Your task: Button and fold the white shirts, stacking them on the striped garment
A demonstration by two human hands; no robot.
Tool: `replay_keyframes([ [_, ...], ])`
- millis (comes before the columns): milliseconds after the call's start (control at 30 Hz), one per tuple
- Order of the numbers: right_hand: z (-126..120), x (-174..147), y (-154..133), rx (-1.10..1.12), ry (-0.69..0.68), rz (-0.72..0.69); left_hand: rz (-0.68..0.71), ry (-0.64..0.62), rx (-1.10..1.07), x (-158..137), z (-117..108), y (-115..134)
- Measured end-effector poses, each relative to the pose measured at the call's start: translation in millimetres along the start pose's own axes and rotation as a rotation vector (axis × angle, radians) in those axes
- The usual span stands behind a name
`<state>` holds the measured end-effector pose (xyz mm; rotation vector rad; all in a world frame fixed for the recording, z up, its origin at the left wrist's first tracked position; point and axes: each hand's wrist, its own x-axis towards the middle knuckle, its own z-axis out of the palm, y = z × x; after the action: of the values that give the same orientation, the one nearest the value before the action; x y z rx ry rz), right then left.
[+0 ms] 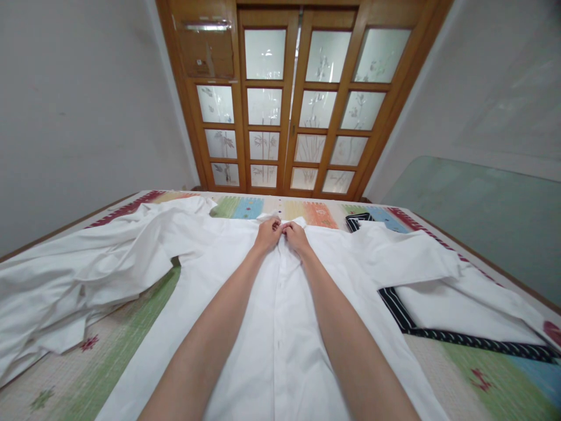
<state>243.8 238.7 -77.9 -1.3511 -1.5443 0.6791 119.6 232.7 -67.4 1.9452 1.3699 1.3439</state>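
Note:
A white button-up shirt (pixel 254 351) lies spread out with its front facing up and its collar at the far end. My left hand (pixel 268 234) is closed at the collar, fingers pinching the fabric. Right beside it, my right hand (pixel 295 235) pinches the collar's other side, and the fingertips of both hands meet at the neck. Below them the button placket (pixel 279 304) runs down the middle. Whether a button is between my fingers is hidden.
More white cloth (pixel 87 275) lies crumpled on the left. Under the right sleeve is a white piece with black striped trim (pixel 464 339). The surface has a colourful patterned cover (pixel 491 386). Beyond stand wooden doors with glass panes (pixel 287 134); a pale green panel (pixel 482 210) is at right.

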Motion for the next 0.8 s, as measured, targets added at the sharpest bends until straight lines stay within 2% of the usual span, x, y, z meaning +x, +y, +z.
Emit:
replay_keyframes([
  [300, -2.1, -3.1, -4.7, -0.055, -0.010, -0.007, -0.062, 0.030, -0.029, 1.0, -1.6, -0.8],
  [533, -1.0, -1.9, -3.0, -0.060, -0.014, -0.005, -0.019, 0.047, -0.017, 2.1, -0.2, -3.2],
  [800, 0.9, 0.0, 0.9, -0.029, -0.001, -0.019, -0.040, 0.090, -0.043, 1.0, -1.4, -0.5],
])
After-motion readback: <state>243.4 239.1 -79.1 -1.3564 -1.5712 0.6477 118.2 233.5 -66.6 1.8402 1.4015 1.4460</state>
